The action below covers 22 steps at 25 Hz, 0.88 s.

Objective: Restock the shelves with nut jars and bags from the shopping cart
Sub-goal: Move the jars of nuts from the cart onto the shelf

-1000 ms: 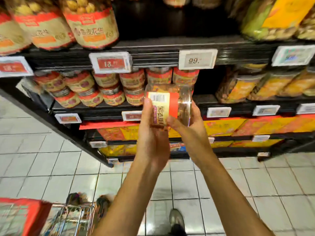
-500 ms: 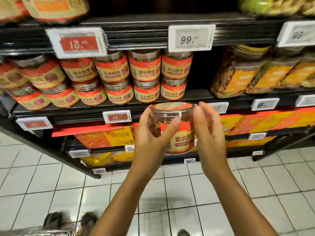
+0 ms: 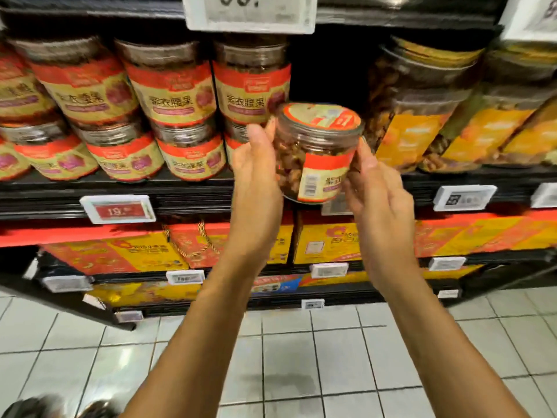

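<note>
While you hold it up between both hands, the nut jar sits tilted just in front of the shelf, before a dark gap in the row. It is clear plastic, packed with brown nuts, with a red-and-cream label showing a barcode and a matching lid. Your left hand grips its left side, thumb upward, the fingers hidden behind it. Your right hand cups its right side with curved fingers. Left of the gap, matching jars stand stacked two high; right of it, taller jars with orange labels hold brown contents. A price tag above is cut off. Boxed goods fill the lower shelf. A blurred shape at the bottom left corner is unreadable.
</note>
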{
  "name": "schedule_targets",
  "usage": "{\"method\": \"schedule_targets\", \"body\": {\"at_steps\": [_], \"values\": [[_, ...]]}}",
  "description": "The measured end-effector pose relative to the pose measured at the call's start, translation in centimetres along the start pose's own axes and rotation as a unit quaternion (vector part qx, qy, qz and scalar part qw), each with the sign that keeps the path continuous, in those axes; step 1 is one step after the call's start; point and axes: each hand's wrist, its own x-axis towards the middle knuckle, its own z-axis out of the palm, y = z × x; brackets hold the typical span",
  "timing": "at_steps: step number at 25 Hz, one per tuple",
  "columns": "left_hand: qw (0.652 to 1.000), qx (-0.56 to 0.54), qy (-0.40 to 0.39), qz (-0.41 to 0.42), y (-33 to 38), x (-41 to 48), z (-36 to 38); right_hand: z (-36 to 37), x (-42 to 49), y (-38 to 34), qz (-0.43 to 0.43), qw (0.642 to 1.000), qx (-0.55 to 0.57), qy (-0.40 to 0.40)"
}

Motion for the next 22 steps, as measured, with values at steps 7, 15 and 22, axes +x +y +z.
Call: {"method": "schedule_targets", "body": {"at_steps": [7, 15, 22], "values": [[0.999, 0.045, -0.024, -0.014, -3.4, 0.7, 1.7, -1.2, 4.1, 3.2, 0.043, 0.999, -0.003, -0.032], [0.997, 0.065, -0.008, 0.03, -4.3, -0.6, 2.9, -0.2, 3.9, 3.7, 0.061, 0.997, 0.023, -0.03], [0.998, 0.049, -0.001, 0.028, -4.0, 0.9, 1.7, -0.8, 3.8, 4.0, 0.053, 0.997, 0.055, 0.006]]}}
